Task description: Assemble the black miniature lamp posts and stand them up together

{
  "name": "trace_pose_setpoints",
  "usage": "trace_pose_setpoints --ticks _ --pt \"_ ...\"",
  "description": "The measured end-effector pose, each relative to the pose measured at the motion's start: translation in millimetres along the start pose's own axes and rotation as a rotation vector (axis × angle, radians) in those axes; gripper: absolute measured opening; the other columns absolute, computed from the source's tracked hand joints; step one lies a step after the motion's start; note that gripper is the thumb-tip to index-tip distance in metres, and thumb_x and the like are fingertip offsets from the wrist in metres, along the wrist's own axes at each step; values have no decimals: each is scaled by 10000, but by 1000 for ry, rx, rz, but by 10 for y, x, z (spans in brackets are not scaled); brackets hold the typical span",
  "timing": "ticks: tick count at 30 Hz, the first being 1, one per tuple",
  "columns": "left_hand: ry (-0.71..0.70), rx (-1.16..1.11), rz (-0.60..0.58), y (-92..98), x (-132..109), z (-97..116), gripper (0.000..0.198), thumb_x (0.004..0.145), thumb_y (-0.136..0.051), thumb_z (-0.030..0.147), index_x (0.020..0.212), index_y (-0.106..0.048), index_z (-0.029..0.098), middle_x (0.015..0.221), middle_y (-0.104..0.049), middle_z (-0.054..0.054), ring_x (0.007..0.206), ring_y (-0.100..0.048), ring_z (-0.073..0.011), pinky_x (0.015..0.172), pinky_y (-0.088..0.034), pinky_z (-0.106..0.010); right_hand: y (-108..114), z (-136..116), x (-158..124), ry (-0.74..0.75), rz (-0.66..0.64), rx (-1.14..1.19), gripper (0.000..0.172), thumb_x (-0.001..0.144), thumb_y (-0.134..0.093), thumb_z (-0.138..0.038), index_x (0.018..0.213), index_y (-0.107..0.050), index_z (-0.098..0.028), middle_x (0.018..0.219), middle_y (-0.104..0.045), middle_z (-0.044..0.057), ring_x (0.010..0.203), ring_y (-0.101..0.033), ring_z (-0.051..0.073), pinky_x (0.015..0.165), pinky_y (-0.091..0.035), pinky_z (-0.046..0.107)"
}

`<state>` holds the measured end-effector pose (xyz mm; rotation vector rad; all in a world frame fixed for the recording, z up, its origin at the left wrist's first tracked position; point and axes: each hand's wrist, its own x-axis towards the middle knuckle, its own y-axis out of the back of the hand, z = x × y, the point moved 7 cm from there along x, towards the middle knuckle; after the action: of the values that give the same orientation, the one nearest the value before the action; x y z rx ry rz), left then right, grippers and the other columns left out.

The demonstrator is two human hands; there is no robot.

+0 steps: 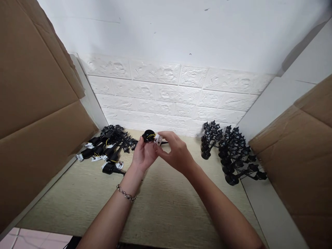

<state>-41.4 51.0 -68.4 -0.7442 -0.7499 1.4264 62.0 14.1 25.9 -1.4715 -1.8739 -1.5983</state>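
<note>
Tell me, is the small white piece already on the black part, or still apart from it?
On it, apparently: the white piece sits against the black part, held between left hand and right hand. Whether it is fully seated, cannot tell.

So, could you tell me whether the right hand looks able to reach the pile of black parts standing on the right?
Probably yes. The right hand pinches a white piece at mid-table, and only bare tabletop lies between it and the pile of black parts, though the hand is occupied.

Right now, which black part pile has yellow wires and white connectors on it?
The left pile, beside the left hand. Its parts carry yellow wires and white connectors; the right pile is plain black spiked pieces.
</note>
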Motion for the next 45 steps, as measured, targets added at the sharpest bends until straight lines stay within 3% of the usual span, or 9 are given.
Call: trace_pose_setpoints --ticks 4,11,19,26,32,45 --pt "57 -22 -22 23 -5 -55 245 781 -525 422 819 -596 191 772 -626 -13 682 -567 -117 641 -441 -239 146 85 31 -46 -1 76 299 773 -505 -178 1071 -514 -160 1015 -594 73 933 -553 154 810 -489 307" --pt "149 -26 -74 -12 -22 -147 236 668 -673 353 809 -594 180 741 -631 0 618 -567 -114 588 -435 -245 262 100 54 -72 -127 134 314 774 -486 -136 1078 -550 -183 1083 -572 56 1014 -524 144 852 -467 295" --pt "154 34 -107 1 0 -213 249 645 -704 325 826 -611 180 801 -648 -15 716 -576 -135 641 -436 -247 144 15 24 -45 -206 94 340 777 -470 -96 1094 -547 -192 1090 -562 55 1000 -532 151 874 -466 318" --pt "164 56 -124 22 12 -246 227 671 -683 311 846 -615 183 826 -645 -5 757 -579 -130 663 -434 -241 96 37 11 -44 -201 36 354 794 -469 -113 1133 -530 -198 1083 -560 65 990 -537 156 861 -473 318" --pt "184 23 -129 0 -6 -281 276 597 -740 257 833 -630 164 825 -652 -7 750 -578 -123 667 -441 -232 60 66 -2 -75 -240 22 340 809 -483 -131 1141 -529 -189 1071 -548 73 982 -531 157 848 -474 300" --pt "188 48 -96 -19 -35 -275 165 710 -653 296 836 -620 195 811 -631 1 712 -560 -114 674 -444 -246 35 97 -15 -149 -277 -51 346 813 -511 -211 1159 -521 -210 1103 -557 65 949 -554 188 822 -481 334"
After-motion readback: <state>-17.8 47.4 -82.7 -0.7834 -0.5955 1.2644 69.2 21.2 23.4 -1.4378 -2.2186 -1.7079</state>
